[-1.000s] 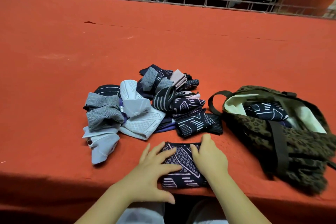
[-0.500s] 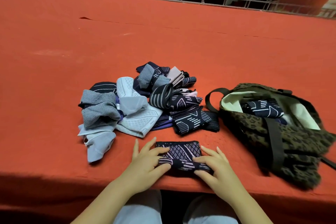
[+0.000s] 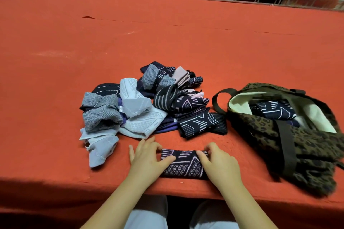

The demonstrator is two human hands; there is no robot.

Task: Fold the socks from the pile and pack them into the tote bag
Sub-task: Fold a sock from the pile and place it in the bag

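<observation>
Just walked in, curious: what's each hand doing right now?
Left hand: grips the left end of the dark sock.
Right hand: grips its right end.

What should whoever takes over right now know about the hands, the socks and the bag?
Left hand: grips the left end of the dark patterned sock at the near table edge.
Right hand: fingers curled over that sock's right end, pinching it.
Sock pile: unfolded, beyond the hands on the red table.
Tote bag: right of the pile, lying open, apart from the hands.
Done: at least one folded sock lies inside the bag.
Left: finish folding the held sock, put it in the bag, then work through the pile.
</observation>
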